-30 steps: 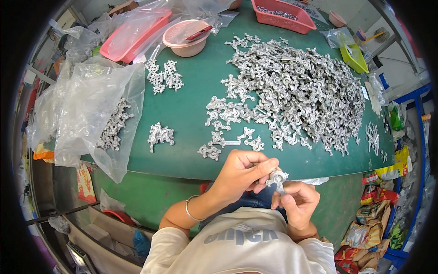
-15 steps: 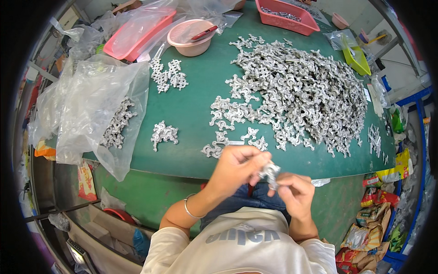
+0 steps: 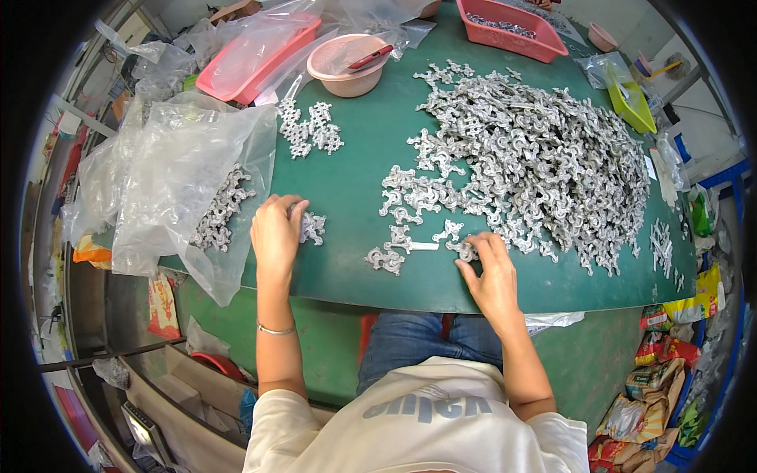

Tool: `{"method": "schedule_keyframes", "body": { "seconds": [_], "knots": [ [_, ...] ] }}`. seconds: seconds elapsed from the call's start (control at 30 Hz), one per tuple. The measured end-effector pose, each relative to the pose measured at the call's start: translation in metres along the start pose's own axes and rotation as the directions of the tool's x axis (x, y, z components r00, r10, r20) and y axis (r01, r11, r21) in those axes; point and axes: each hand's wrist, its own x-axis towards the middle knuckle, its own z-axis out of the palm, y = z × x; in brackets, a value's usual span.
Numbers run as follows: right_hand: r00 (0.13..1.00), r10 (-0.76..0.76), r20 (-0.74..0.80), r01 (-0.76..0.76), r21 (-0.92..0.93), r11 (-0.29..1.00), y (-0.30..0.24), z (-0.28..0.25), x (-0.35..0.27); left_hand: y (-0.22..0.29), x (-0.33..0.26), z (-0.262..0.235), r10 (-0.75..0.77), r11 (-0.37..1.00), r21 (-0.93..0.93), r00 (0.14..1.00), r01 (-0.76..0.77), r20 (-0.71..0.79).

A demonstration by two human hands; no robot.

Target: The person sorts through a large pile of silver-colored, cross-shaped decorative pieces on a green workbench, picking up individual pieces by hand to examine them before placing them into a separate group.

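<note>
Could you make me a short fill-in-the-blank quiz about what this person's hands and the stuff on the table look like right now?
1. The left hand rests on a small cluster of grey parts lying on the ____ table.
2. The right hand picks at a part at the near edge of the big ____ of metal parts.
3. The clear plastic bag lies to the person's ____.

Missing words: green; pile; left

Green-topped worktable (image 3: pixel 355 169), blue shelf frame (image 3: pixel 721 169) at right, even daylight

Dull grey metal parts (image 3: pixel 544 158) lie on matt green tabletop (image 3: pixel 355 181) beside glossy clear plastic bag (image 3: pixel 185 173).
</note>
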Motion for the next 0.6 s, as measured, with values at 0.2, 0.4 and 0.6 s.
{"method": "schedule_keyframes", "body": {
  "seconds": [0.2,0.4,0.6],
  "knots": [
    [0.97,0.243,-0.019,-0.237,0.161,0.958,0.011,-0.007,-0.001,0.04,-0.029,0.001,-0.008,0.905,-0.42,0.986,-0.064,-0.168],
    [0.919,0.162,0.36,-0.394,0.807,0.44,-0.019,-0.032,-0.01,0.101,-0.073,-0.003,0.302,0.569,-0.821,0.939,-0.037,0.167],
    [0.929,0.105,0.356,-0.37,0.871,0.324,-0.048,-0.046,-0.02,0.126,-0.088,0.003,0.378,0.418,-0.899,0.925,-0.133,0.039]
  ]
}}
